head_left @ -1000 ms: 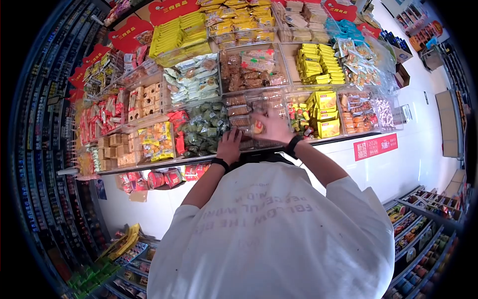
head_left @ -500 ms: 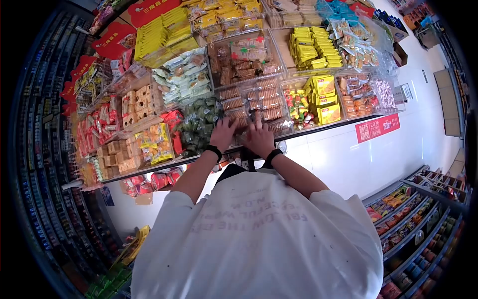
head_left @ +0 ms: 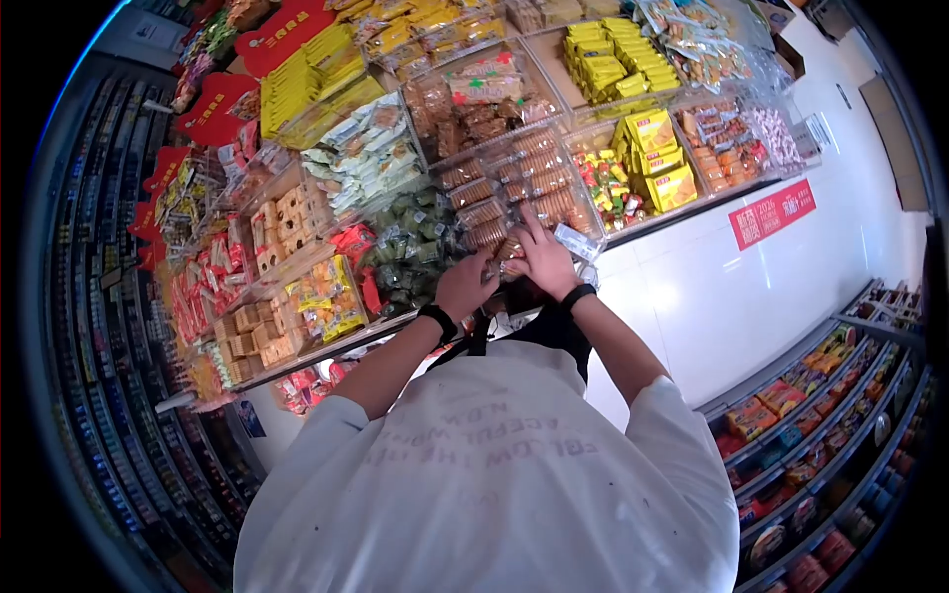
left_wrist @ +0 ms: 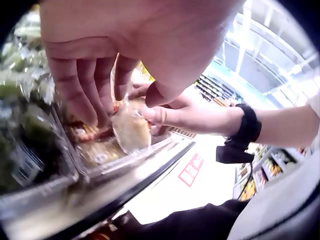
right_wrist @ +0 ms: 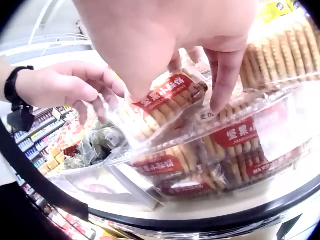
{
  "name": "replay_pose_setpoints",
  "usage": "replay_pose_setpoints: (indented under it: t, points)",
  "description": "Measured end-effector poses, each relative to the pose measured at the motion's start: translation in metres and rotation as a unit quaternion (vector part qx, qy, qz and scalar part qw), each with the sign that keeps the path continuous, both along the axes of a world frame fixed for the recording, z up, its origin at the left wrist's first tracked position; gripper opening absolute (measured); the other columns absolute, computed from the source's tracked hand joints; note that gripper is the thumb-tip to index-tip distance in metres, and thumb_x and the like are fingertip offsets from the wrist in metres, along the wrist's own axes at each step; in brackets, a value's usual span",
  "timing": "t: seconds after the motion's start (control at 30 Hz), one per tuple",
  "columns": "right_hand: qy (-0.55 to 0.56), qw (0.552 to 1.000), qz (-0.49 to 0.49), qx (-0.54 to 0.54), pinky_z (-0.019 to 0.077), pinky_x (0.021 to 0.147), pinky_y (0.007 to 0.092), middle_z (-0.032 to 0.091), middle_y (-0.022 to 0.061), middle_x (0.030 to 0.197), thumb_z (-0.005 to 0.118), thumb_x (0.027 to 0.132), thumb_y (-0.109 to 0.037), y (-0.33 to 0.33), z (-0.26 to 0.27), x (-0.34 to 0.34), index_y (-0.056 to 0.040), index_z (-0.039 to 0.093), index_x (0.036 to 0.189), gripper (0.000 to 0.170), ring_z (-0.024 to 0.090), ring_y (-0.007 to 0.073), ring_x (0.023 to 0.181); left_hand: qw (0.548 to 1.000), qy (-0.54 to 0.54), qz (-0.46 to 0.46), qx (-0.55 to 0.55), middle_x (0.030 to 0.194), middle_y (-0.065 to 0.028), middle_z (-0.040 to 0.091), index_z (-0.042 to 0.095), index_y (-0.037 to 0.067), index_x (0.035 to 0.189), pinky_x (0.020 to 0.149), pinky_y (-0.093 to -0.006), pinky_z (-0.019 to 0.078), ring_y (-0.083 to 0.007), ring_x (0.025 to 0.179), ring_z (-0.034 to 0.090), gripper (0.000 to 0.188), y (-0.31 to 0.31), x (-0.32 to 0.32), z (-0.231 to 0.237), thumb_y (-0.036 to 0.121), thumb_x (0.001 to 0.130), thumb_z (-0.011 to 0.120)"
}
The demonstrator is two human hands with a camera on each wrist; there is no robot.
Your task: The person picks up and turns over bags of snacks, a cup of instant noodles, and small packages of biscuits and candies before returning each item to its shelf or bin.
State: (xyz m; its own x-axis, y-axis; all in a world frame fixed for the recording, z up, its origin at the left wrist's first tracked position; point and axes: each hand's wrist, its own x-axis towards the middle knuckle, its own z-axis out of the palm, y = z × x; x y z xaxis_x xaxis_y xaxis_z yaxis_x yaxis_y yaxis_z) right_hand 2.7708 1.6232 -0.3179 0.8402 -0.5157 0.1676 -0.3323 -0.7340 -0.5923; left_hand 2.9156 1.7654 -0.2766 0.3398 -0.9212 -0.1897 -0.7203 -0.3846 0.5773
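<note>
A clear-wrapped packet of biscuits (right_wrist: pixel 162 102) with a red label is tilted up above the other packets at the front of a clear plastic bin (right_wrist: pixel 235 132). My right hand (head_left: pixel 546 263) pinches it, thumb (right_wrist: pixel 135 85) on the near side. In the left wrist view the end of this packet (left_wrist: pixel 132 130) faces my left hand (left_wrist: pixel 125 35). The left hand's fingers (left_wrist: pixel 75 92) hang loosely bent over the bin, close beside the wrapper. In the head view the left hand (head_left: pixel 468 287) is just left of the right one. More biscuit packets (head_left: pixel 539 163) fill the bin behind.
Dark green wrapped sweets (head_left: pixel 410 242) fill the bin to the left. Yellow packets (head_left: pixel 657 158) stand in the bin to the right. A white tag (head_left: pixel 576 242) is at the bin's front edge, beside the right hand. A dark edge strip (right_wrist: pixel 175 226) borders the counter.
A second ago the blurred right hand was over the biscuit bin; half a second ago both hands rested at its front. Now they are closer together, with the right hand pinching a packet.
</note>
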Motion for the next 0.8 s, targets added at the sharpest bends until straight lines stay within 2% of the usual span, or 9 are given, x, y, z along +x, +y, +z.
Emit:
replay_pose_setpoints:
  t: [0.07,0.17,0.3,0.37,0.4,0.47,0.5,0.63,0.8]
  points:
    - [-0.01,1.0,-0.006,0.014,0.0509,0.084,0.0408,0.034,0.0146,0.147,0.073,0.076,-0.032,0.0,0.004,-0.001,-0.0099,0.053,0.122,0.055,0.057,0.0335,0.105,0.998,0.047,0.013,0.026,0.085,-0.0129,0.068,0.056,0.003,0.115,0.068,-0.0353,0.0556,-0.0288,0.07,0.068,0.041,-0.007,-0.003,-0.032,0.029,0.085,0.067]
    - [-0.022,1.0,-0.003,0.017,0.0513,0.083,0.0413,0.036,0.0128,0.146,0.071,0.077,-0.028,-0.004,-0.006,-0.002,-0.0121,0.052,0.121,0.05,0.058,0.034,0.104,0.905,0.367,0.195,0.09,0.087,-0.0098,0.067,0.054,-0.002,0.112,0.058,-0.0263,0.0547,-0.015,0.07,0.068,0.05,-0.019,-0.008,-0.05,0.037,0.086,0.071]
    - [-0.015,0.998,0.034,0.044,0.0516,0.083,0.042,0.04,0.0132,0.144,0.068,0.081,-0.022,-0.014,-0.004,-0.006,-0.0141,0.051,0.124,0.047,0.059,0.0351,0.106,0.899,0.398,0.173,0.064,0.087,-0.0103,0.067,0.054,-0.003,0.112,0.059,-0.0263,0.0553,-0.0154,0.07,0.068,0.05,-0.017,0.002,-0.066,0.036,0.086,0.071]
    - [-0.004,0.997,0.04,0.062,0.0513,0.084,0.0427,0.04,0.0131,0.144,0.066,0.081,-0.018,-0.015,0.002,-0.007,-0.0144,0.052,0.125,0.046,0.058,0.0357,0.108,0.967,0.223,0.121,-0.018,0.085,-0.0117,0.07,0.056,0.0,0.112,0.06,-0.0297,0.0556,-0.0197,0.069,0.07,0.047,-0.011,0.011,-0.094,0.033,0.083,0.073]
    - [0.002,0.996,0.043,0.079,0.051,0.085,0.0434,0.04,0.013,0.144,0.065,0.082,-0.015,-0.019,0.005,-0.006,-0.0148,0.052,0.125,0.046,0.057,0.0364,0.111,0.966,0.227,0.124,-0.022,0.085,-0.0117,0.07,0.056,0.0,0.112,0.06,-0.0297,0.0556,-0.0197,0.069,0.07,0.047,-0.012,0.013,-0.082,0.033,0.083,0.073]
    - [0.003,0.996,0.059,0.072,0.0511,0.085,0.0431,0.04,0.0128,0.144,0.063,0.081,-0.012,-0.021,0.009,-0.005,-0.0153,0.052,0.126,0.047,0.057,0.0361,0.111,0.996,0.03,0.087,-0.015,0.083,-0.0134,0.071,0.058,0.004,0.11,0.063,-0.0351,0.0553,-0.0261,0.071,0.07,0.043,-0.009,0.015,-0.037,0.029,0.08,0.075]
    - [-0.001,0.995,0.069,0.067,0.0512,0.086,0.0428,0.04,0.0126,0.144,0.062,0.08,-0.009,-0.021,0.009,-0.004,-0.0158,0.051,0.126,0.048,0.057,0.0358,0.111,0.994,0.013,0.111,-0.002,0.081,-0.0158,0.069,0.062,0.008,0.107,0.07,-0.0437,0.0535,-0.035,0.078,0.067,0.04,-0.004,0.017,-0.034,0.033,0.078,0.073]
    - [0.028,0.993,0.095,0.062,0.0512,0.087,0.042,0.043,0.0122,0.142,0.059,0.079,-0.005,-0.022,0.001,0.0,-0.0158,0.052,0.126,0.049,0.056,0.0351,0.113,0.989,-0.018,0.146,-0.017,0.08,-0.0129,0.07,0.058,0.006,0.098,0.066,-0.0398,0.0537,-0.0302,0.074,0.068,0.033,0.012,0.022,-0.04,0.028,0.079,0.073]
    - [-0.007,0.991,0.111,0.077,0.0507,0.089,0.0409,0.049,0.0122,0.137,0.052,0.075,0.002,-0.028,0.003,0.002,-0.0153,0.055,0.124,0.052,0.054,0.0357,0.114,0.986,-0.016,0.164,-0.005,0.091,-0.013,0.067,0.055,0.008,0.103,0.068,-0.0412,0.053,-0.0321,0.08,0.066,0.036,0.01,0.015,-0.019,0.028,0.078,0.073]
